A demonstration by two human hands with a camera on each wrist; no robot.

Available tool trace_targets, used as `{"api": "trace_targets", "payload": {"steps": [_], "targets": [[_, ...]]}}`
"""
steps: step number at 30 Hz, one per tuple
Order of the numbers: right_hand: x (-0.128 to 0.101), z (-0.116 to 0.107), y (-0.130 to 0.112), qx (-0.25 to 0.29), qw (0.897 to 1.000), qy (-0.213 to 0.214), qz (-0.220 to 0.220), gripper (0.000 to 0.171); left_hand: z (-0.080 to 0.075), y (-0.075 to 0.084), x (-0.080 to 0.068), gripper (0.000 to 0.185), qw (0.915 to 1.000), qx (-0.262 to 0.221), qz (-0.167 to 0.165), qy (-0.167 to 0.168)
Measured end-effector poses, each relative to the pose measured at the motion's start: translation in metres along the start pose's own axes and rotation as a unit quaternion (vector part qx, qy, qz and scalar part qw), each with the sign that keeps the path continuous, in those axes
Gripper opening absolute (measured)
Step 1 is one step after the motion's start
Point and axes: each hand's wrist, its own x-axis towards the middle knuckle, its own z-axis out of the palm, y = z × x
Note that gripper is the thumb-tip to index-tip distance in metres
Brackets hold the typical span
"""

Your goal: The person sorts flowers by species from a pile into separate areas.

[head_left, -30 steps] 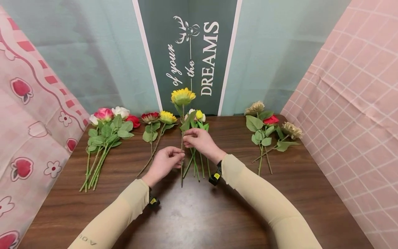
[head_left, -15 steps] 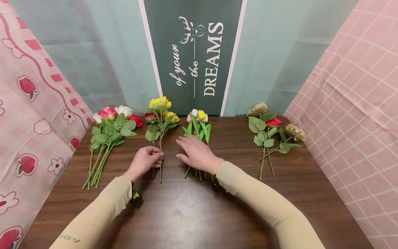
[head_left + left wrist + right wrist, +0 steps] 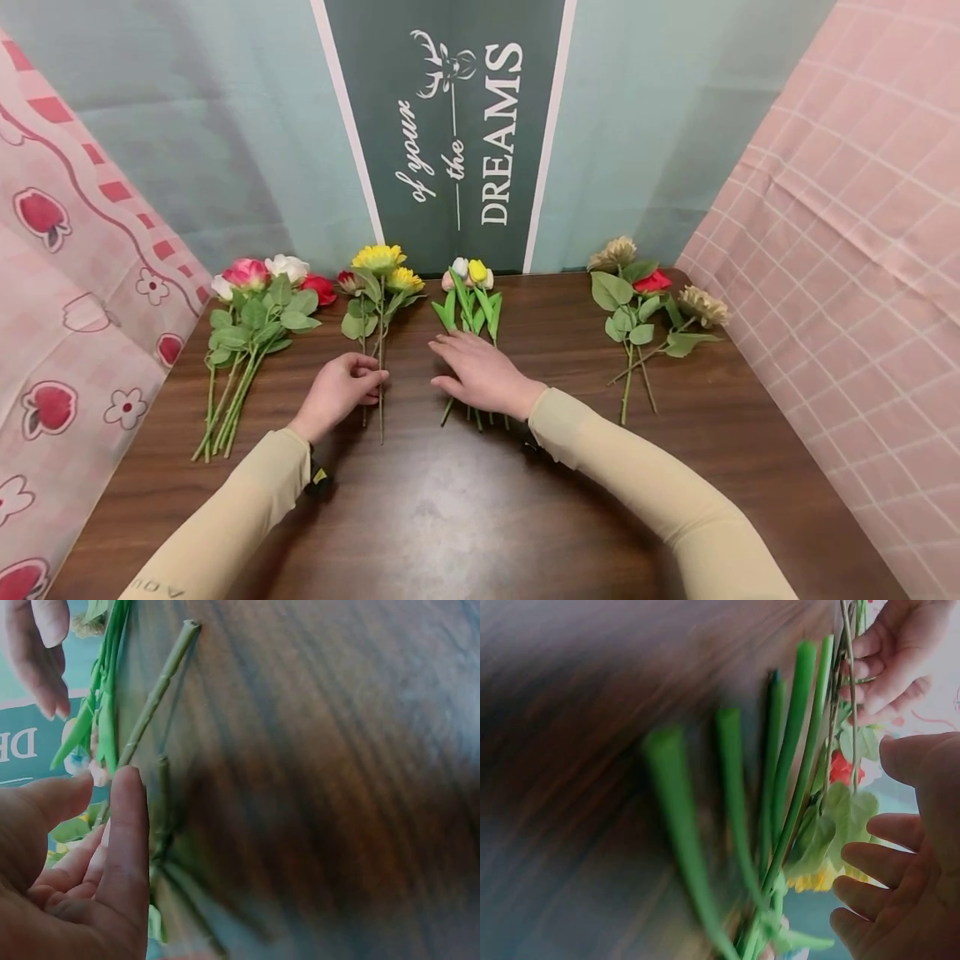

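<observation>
My left hand [image 3: 341, 392] holds a yellow sunflower [image 3: 378, 258] by its lower stem, thumb and fingers on either side of it. In the left wrist view the cut end of the stem [image 3: 161, 694] sticks out past the fingertips. The bloom overlaps a second sunflower [image 3: 406, 280] and a dark red flower [image 3: 348, 282] lying on the table. My right hand [image 3: 483, 375] is spread over several tulips [image 3: 477, 271] with green leaves, its fingers relaxed and holding nothing. It hides the middle of the tulip stems, whose ends [image 3: 731, 750] show in the right wrist view.
A bunch of pink, white and red roses [image 3: 258, 296] lies at the left of the brown table [image 3: 450, 517]. Two beige flowers [image 3: 703, 307] and a red rose [image 3: 652, 281] lie at the right. Printed cloth walls [image 3: 630, 125] stand behind and on both sides.
My left hand has carried the sunflower left and lowered it beside the other sunflower and the dark red flower. My right hand has let go of its stem and opened over the tulips.
</observation>
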Motion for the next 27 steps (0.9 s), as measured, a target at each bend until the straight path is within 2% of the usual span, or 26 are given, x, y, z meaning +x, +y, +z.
{"api": "trace_targets", "payload": {"steps": [2, 4, 6, 9, 10, 12, 16, 18, 19, 20, 23, 27], "targets": [[-0.004, -0.003, 0.007, 0.003, 1.0, -0.003, 0.006, 0.064, -0.003, 0.004, -0.002, 0.043, 0.9989, 0.038, 0.022, 0.016], [-0.009, -0.006, 0.016, 0.005, 1.0, 0.003, 0.013, 0.064, -0.004, 0.01, -0.002, 0.046, 0.9939, 0.086, 0.061, 0.033], [-0.015, -0.01, 0.028, 0.008, 1.0, 0.013, 0.025, 0.063, -0.003, 0.019, -0.003, 0.051, 0.9835, 0.138, 0.106, 0.047], [-0.028, -0.017, 0.052, 0.012, 0.998, 0.031, 0.053, 0.063, 0.006, 0.035, -0.004, 0.06, 0.9613, 0.204, 0.18, 0.044], [-0.033, -0.019, 0.06, 0.013, 0.997, 0.037, 0.064, 0.063, 0.01, 0.041, -0.004, 0.063, 0.9525, 0.223, 0.204, 0.036], [-0.045, -0.024, 0.078, 0.014, 0.995, 0.049, 0.088, 0.062, 0.021, 0.052, -0.003, 0.068, 0.9291, 0.266, 0.256, 0.018], [-0.069, -0.035, 0.115, 0.021, 0.987, 0.082, 0.137, 0.052, 0.044, 0.074, 0.003, 0.072, 0.871, 0.335, 0.359, -0.012], [-0.082, -0.04, 0.132, 0.031, 0.981, 0.101, 0.165, 0.043, 0.056, 0.084, 0.005, 0.072, 0.8434, 0.36, 0.398, -0.021], [-0.089, -0.043, 0.141, 0.037, 0.977, 0.109, 0.18, 0.038, 0.063, 0.089, 0.007, 0.073, 0.8324, 0.371, 0.411, -0.027], [-0.096, -0.046, 0.149, 0.042, 0.973, 0.116, 0.194, 0.035, 0.069, 0.095, 0.007, 0.073, 0.8225, 0.38, 0.422, -0.032], [-0.117, -0.055, 0.172, 0.059, 0.96, 0.131, 0.241, 0.028, 0.089, 0.109, 0.008, 0.075, 0.8013, 0.402, 0.44, -0.054], [-0.141, -0.065, 0.2, 0.093, 0.942, 0.141, 0.289, 0.026, 0.117, 0.123, 0.005, 0.076, 0.7801, 0.424, 0.452, -0.088]]}}
